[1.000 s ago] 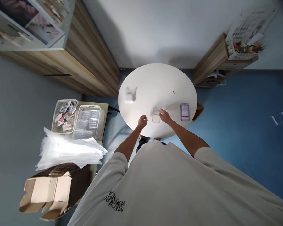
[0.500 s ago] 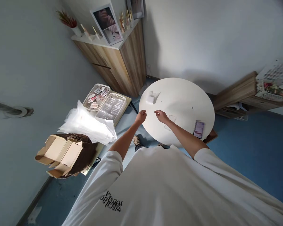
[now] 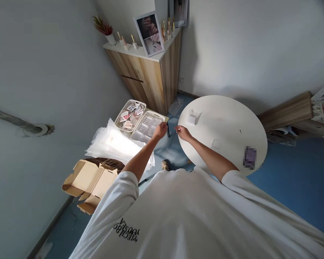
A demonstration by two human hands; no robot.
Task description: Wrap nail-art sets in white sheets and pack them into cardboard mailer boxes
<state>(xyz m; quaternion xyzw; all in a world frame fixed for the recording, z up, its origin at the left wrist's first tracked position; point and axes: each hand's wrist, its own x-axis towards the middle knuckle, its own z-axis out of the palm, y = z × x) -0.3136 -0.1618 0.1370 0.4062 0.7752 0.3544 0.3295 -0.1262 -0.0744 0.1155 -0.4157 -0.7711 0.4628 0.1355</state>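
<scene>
My left hand point(image 3: 161, 131) hovers beside the basket of clear plastic trays point(image 3: 147, 126), its fingers drawn together. My right hand point(image 3: 183, 133) is over the left edge of the white round table point(image 3: 226, 122), thumb and fingers pinched. Whatever the fingertips hold, if anything, is too small to make out. On the table, past my right hand, lies a crumpled white wrapped item point(image 3: 193, 117). A thin clear plastic piece point(image 3: 215, 144) rests close to my right forearm.
A basket of small printed packets point(image 3: 129, 114), a pile of thin white sheets point(image 3: 116, 142) and folded cardboard boxes point(image 3: 90, 180) stand at the left. A wooden cabinet point(image 3: 143, 73) fills the corner. A blurred-out phone-like item point(image 3: 250, 157) lies at the table's right.
My view has turned left, so table, baskets and boxes sit further right in the picture. Both hands have swung left with it, from over the table towards the baskets, still pinched.
</scene>
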